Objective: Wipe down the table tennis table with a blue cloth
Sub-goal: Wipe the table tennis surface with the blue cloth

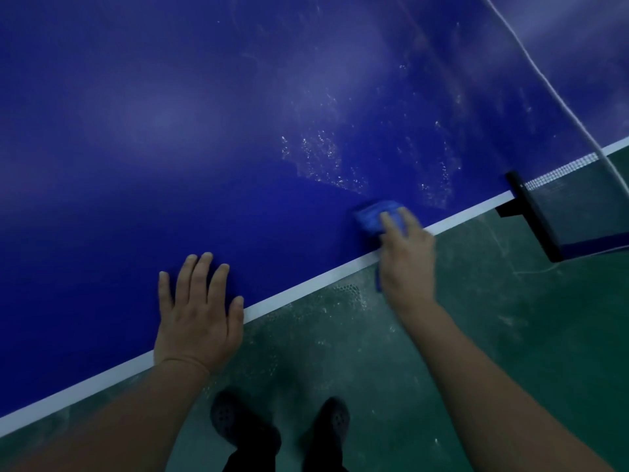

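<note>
The dark blue table tennis table (170, 148) fills the upper left, its white edge line running diagonally from lower left to upper right. My right hand (406, 257) presses a folded blue cloth (372, 214) onto the surface just inside that edge, fingers laid over it; a corner of the cloth hangs below the palm. Whitish streaks and droplets (326, 158) mark the table beyond the cloth. My left hand (197, 311) rests flat on the table near the edge, fingers spread and straight.
The black net post and clamp (531, 216) with the net stand at the right edge of the table. A white cord (544, 86) crosses the upper right. Below the edge lies a dusty green floor (476, 335), with my dark shoes (245, 427).
</note>
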The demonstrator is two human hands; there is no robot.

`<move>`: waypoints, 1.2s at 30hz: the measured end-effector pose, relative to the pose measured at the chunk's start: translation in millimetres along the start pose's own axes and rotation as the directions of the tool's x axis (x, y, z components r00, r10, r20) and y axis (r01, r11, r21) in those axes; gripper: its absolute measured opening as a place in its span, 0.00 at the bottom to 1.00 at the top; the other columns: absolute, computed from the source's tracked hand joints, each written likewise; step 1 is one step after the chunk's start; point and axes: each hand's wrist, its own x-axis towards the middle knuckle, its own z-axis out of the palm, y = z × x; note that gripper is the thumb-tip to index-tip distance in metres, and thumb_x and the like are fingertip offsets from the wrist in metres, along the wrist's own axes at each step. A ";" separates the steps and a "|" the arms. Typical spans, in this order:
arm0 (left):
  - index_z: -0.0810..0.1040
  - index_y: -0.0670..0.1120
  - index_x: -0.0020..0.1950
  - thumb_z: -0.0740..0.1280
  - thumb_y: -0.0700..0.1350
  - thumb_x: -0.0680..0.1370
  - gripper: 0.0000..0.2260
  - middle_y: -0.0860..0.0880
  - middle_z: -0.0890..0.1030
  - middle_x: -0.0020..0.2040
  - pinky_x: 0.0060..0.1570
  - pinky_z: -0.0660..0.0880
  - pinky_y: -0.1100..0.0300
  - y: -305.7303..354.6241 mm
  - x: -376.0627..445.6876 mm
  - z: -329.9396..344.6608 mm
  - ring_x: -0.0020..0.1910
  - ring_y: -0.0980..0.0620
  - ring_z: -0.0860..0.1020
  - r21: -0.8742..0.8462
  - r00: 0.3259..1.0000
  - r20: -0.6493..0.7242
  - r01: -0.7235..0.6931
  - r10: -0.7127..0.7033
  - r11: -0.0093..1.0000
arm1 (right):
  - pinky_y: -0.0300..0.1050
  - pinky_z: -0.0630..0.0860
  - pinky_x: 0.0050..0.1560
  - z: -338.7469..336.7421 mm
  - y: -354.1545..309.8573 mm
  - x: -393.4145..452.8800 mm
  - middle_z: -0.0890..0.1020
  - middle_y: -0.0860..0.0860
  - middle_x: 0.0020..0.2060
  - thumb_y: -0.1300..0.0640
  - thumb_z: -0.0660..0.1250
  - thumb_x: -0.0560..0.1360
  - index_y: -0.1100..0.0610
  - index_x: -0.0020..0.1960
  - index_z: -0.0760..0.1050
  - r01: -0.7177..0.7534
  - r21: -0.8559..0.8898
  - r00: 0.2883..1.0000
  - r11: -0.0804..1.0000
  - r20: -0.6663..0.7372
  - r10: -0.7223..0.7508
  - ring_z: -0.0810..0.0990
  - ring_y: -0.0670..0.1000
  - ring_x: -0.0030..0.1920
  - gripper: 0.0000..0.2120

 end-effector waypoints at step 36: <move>0.72 0.40 0.70 0.44 0.60 0.82 0.32 0.39 0.68 0.74 0.72 0.52 0.33 -4.7 4.8 6.7 0.75 0.39 0.61 0.057 0.999 0.031 -0.020 0.019 0.998 | 0.52 0.56 0.75 89.4 -201.8 136.0 0.56 0.52 0.80 0.56 0.53 0.81 0.52 0.78 0.58 0.265 0.001 0.943 0.964 0.210 -0.260 0.56 0.58 0.77 0.26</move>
